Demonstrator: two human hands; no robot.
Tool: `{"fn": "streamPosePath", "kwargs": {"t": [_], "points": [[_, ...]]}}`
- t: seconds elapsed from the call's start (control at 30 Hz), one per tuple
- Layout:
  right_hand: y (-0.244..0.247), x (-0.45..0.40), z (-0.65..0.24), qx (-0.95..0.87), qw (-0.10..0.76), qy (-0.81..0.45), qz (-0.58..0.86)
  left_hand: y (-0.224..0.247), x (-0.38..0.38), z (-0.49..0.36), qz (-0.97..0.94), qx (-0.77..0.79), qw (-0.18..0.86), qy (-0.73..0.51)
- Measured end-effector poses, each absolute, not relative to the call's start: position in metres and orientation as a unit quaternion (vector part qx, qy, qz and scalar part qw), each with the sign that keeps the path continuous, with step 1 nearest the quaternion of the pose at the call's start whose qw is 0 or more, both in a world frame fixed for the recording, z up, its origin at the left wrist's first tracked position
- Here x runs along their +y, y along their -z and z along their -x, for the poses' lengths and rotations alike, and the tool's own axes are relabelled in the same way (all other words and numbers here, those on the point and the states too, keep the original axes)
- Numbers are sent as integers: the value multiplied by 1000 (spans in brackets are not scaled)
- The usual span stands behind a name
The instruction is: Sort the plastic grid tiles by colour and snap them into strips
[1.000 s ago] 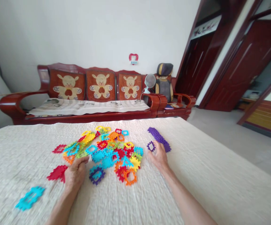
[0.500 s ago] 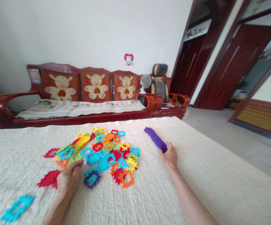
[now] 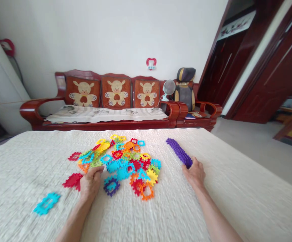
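Purple stack (image 3: 179, 152): right of the coloured pieces (image 3: 122, 173).
Right hand (image 3: 195, 171): grips the stack's near end.
Left hand (image 3: 91, 182): curled beside red piece (image 3: 72, 180); cannot tell whether it holds anything.
Far-right panel (image 3: 237, 26): markings too blurred to read.

One head-worn view, forward and down across the nearby table (image 3: 125, 218) to the sofa (image 3: 100, 126) beyond

The left hand (image 3: 90, 184) and right hand (image 3: 195, 172) are bare, with rounded backs and softly bulging knuckles. The left forearm (image 3: 73, 217) and right forearm (image 3: 218, 213) are bare too, slim and smooth in outline, narrowest at the wrists and broadening to the picture's lower edge; nails and creases are too blurred to tell.
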State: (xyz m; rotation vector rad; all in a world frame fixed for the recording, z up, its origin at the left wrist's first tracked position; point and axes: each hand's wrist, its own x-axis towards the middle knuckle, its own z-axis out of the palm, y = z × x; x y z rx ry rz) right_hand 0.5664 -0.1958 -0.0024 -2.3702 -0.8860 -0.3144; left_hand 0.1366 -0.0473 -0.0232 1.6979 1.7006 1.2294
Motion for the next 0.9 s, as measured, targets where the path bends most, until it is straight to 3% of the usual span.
{"fn": "streamPosePath", "kwargs": {"t": [0.13, 0.3, 0.43, 0.6, 0.9], "points": [[-1, -196, -566, -358, 313, 165, 864, 15, -53, -142, -607, 608, 226, -459], [-15, -188, -544, -473, 416, 251, 735, 3, -61, -149, -609, 598, 228, -470], [-20, -180, -492, -613, 456, 195, 615, 2, -62, -150, -598, 595, 236, -482], [-23, -180, -412, -774, 398, 70, 488, 7, -57, -145, -543, 576, 298, -534], [-34, -150, -321, -867, 231, -48, 440, 3, -54, -143, -441, 585, 328, -597]]}}
